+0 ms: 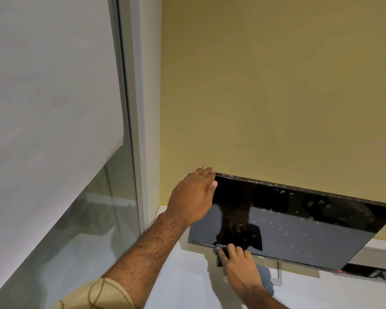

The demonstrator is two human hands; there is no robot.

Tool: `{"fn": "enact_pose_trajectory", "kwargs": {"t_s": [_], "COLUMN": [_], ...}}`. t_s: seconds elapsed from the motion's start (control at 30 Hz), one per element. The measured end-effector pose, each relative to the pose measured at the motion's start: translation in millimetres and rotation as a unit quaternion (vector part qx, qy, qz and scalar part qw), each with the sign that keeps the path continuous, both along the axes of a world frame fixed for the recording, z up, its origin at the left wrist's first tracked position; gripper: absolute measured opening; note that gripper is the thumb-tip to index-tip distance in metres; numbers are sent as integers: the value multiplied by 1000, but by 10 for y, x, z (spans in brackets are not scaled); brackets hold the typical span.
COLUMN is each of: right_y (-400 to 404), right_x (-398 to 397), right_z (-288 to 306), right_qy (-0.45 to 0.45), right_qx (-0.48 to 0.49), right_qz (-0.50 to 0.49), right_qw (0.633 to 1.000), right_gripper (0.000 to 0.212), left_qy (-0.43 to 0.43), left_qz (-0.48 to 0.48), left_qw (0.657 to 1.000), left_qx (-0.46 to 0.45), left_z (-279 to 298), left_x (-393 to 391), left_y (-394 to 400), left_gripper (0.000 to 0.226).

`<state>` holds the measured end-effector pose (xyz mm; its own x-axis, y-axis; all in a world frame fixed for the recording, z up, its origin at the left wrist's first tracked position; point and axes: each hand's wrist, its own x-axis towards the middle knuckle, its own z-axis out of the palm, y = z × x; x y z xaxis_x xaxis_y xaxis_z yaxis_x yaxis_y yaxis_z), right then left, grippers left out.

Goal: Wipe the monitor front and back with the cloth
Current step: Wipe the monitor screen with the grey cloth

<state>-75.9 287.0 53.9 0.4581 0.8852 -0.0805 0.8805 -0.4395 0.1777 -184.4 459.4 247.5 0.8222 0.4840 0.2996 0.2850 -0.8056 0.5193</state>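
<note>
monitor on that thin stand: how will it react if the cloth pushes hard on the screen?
The monitor is a wide panel on a thin stand, so it would probably tip or rock back. The left hand holding its top corner suggests it needs bracing. The glossy screen shows smudges, so the cloth likely slides easily.

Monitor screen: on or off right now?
Off, it seems: the monitor screen is black, showing only reflections and smudges. A small red light glows at its lower corner.
</note>
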Motion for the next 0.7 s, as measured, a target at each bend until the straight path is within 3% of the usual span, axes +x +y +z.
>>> {"fn": "enact_pose_trajectory", "kwargs": {"t_s": [0.13,0.43,0.5,0.57,0.7], "right_y": [15,46,-30,-68,-12], "right_x": [-23,182,234,281,372], "right_z": [51,260,376,553,961], "right_qy": [20,-61,-65,-59,-70], "right_qx": [22,21,73,183,389], "right_qz": [11,119,117,86,25], "right_qw": [1000,991,988,978,918], "right_gripper": [62,60,64,66,55], "left_qy": [6,-6,-9,-11,-10], "left_qz": [4,9,8,7,8], "left_qw": [1000,1000,1000,1000,1000], "left_qx": [7,10,7,6,9], "left_z": [24,0,-1,-5,-12], "left_x": [18,11,14,15,21], "left_y": [-13,-21,-21,-29,-31], "left_gripper": [47,46,46,46,47]}}
